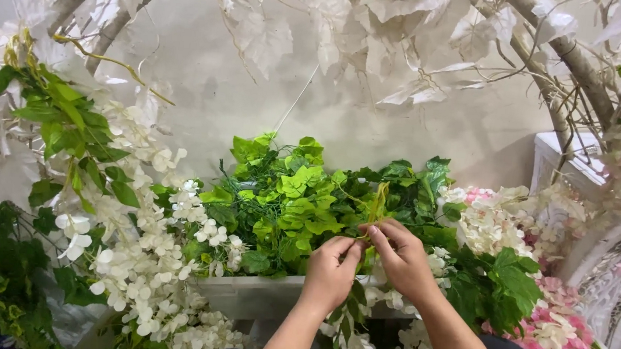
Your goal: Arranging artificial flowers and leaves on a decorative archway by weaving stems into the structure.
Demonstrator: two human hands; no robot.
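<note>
Hands meet mid-frame: I see left hand point(330, 270) & right hand point(401, 257) both pinched on yellow-green sprig point(378, 202), upright over grey planter point(264, 295). Greenery point(287, 195) mostly in; sprig not yet set, imo.

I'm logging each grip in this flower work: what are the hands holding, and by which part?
Both the left hand and the right hand pinch a thin yellow-green leafy sprig at its lower end, fingertips meeting there above the green leaves.

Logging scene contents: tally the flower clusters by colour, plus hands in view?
White flower clusters: 2, left and right of centre
Pink flower clusters: 1
Hands: 2, left hand and right hand, both pinching a yellow-green sprig
Total: 5
</note>
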